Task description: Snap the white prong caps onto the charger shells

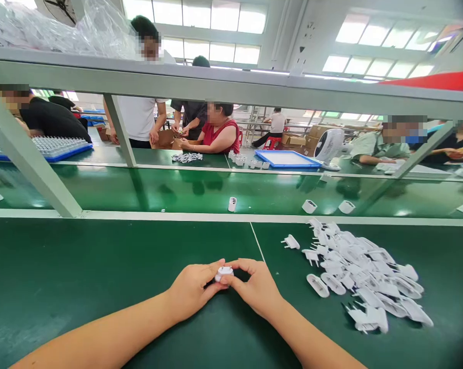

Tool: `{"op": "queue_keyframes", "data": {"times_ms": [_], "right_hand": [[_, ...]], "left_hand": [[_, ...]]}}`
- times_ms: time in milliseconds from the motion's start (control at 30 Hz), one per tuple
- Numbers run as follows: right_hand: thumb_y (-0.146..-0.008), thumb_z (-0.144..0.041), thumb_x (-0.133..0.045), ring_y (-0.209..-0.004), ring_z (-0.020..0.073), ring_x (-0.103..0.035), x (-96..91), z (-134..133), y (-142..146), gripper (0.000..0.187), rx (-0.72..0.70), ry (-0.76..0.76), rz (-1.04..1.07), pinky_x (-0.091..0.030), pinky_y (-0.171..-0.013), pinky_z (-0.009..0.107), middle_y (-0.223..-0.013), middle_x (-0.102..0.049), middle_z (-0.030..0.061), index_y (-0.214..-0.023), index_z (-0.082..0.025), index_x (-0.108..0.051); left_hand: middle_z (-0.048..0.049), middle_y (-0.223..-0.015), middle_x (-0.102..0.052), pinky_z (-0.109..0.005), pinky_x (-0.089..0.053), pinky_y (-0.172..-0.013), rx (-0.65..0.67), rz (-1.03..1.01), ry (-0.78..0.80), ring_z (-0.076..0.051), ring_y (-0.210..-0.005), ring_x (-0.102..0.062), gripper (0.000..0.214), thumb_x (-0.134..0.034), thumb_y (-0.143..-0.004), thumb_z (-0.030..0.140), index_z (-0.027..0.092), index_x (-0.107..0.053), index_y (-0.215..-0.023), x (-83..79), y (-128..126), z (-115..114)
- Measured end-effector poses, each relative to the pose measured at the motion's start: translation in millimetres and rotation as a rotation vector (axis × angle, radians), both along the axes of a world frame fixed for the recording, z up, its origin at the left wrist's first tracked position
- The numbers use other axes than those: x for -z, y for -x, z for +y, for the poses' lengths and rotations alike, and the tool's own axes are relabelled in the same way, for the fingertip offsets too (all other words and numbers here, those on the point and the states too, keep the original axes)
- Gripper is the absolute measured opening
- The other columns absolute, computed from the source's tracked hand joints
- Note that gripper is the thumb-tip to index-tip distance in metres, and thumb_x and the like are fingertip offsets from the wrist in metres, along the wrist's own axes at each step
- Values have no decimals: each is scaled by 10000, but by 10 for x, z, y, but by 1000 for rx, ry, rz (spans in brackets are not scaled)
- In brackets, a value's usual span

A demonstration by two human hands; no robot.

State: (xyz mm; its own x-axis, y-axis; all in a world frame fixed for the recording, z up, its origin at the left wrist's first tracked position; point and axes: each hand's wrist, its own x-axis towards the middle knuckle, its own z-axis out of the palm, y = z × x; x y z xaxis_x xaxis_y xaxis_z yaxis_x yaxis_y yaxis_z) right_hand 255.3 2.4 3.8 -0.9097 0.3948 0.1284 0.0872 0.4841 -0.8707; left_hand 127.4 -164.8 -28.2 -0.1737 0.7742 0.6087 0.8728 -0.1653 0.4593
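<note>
Both my hands meet at the front middle of the green bench [81, 277], pinching one small white plastic plug part [224, 272] between them. My left hand [193, 289] grips it from the left with curled fingers. My right hand [254, 287] grips it from the right, fingers curled over the top. A loose pile of several white plug parts [364, 277] lies on the bench to the right of my right hand.
A green conveyor belt [185, 189] runs behind the bench, carrying three white pieces [232, 204]. A grey metal frame [231, 84] crosses overhead with slanted struts. Across it, several people work beside a blue tray [287, 159], a white fan [328, 147] and another tray of parts [48, 147].
</note>
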Motion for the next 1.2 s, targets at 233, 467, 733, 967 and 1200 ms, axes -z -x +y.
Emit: {"op": "queue_keyframes", "data": {"times_ms": [233, 467, 733, 967, 1200], "right_hand": [[-734, -389, -856, -864, 220, -759, -105, -58, -4, 293, 50, 65, -64, -528, -835, 359, -862, -802, -7, -853, -243, -633], [-837, -480, -800, -1097, 223, -729, -176, 226, -3, 433, 63, -25, -77, -524, -964, 383, -1164, -793, 16, -1185, -278, -642], [-977, -210, -605, -1487, 490, -390, -237, 1050, -156, 560, 576, -641, -631, -344, -1163, 590, -1665, -306, 293, -1511, -77, -498], [-845, -23, -642, -1268, 405, -608, -123, 1171, -113, 430, 523, -554, -532, -373, -1115, 568, -1271, -658, 222, -1256, -132, -710], [-918, -212, -601, -1083, 311, -660, -102, 1147, -19, 324, 556, -175, -122, -460, -1037, 537, -1327, -580, 210, -1233, -142, -629]], "left_hand": [[-70, -1228, -775, -307, -645, -788, -29, 103, 60, -226, -941, -796, 264, -569, -1055, 340, 210, -707, -1239, -56, 28, -34], [-24, -1025, -813, -309, -617, -814, -164, -435, 302, -219, -880, -771, 321, -710, -910, 501, 246, -780, -1094, -260, 92, 46], [-121, -1094, -768, -392, -540, -958, -788, -426, 139, -293, -1020, -712, 384, -694, -798, 457, 165, -670, -1045, -537, 1662, 414], [-217, -1144, -723, -507, -519, -967, -1104, -421, 190, -422, -1121, -663, 422, -696, -738, 371, 130, -635, -1079, -607, 2547, 328], [-268, -1629, -308, -624, -202, -1258, -1234, -228, 58, -450, -1529, -258, 864, -650, -782, 407, 72, -338, -1516, -469, 2253, 563]]}}
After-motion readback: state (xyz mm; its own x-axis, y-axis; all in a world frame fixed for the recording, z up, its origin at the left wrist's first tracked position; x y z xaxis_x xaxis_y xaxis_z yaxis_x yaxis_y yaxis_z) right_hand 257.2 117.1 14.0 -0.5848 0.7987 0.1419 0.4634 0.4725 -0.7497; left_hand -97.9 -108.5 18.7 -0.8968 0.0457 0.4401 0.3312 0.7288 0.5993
